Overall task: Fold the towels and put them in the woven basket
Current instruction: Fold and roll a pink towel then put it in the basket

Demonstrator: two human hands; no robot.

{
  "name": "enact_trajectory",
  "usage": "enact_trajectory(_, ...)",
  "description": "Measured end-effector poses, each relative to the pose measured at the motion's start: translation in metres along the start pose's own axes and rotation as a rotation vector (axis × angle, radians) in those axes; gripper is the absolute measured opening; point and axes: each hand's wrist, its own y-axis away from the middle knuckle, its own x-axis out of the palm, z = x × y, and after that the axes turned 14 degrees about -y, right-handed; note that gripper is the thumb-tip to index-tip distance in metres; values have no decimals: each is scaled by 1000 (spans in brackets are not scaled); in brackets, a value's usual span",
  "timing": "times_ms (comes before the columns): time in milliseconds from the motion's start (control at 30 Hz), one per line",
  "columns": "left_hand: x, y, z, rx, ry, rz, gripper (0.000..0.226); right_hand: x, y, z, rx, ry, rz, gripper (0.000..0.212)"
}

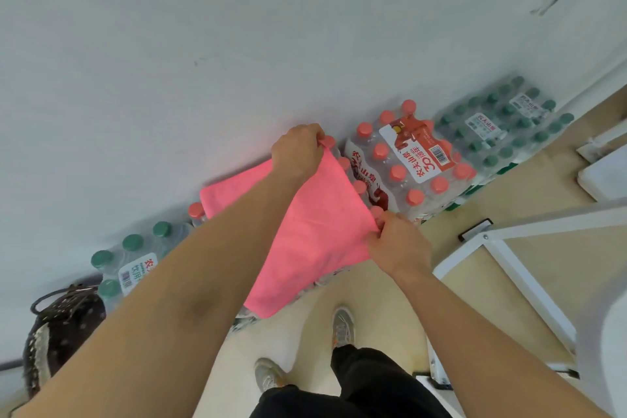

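A pink towel [315, 231] lies spread over shrink-wrapped packs of red-capped water bottles against the wall. My left hand [298, 149] pinches its far right corner, close to the wall. My right hand [397, 244] pinches the near right corner. The towel's left part lies flat under my left forearm. A dark woven basket [61, 329] with a handle stands on the floor at the far left; its inside is hard to see.
Packs of red-capped bottles [414, 159] and green-capped bottles [502, 122] line the white wall; more green-capped bottles [132, 258] stand beside the basket. A white metal frame [515, 268] stands at the right. My feet are on the beige floor [305, 336].
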Motion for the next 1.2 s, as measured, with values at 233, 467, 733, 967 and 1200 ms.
enact_trajectory(233,35,6,12,1,14,-87,27,3,-56,39,-144,39,-107,22)
enact_trajectory(467,54,17,25,-46,51,-200,28,13,-125,82,-266,73,35,37)
enact_trajectory(733,55,11,21,-140,191,-201,28,26,-157,102,-275,-88,6,23)
enact_trajectory(967,45,11,18,-178,219,-105,48,21,-157,98,-153,-281,101,28)
enact_trajectory(1200,32,17,24,-198,573,-90,19,9,-150,89,-256,-492,225,39)
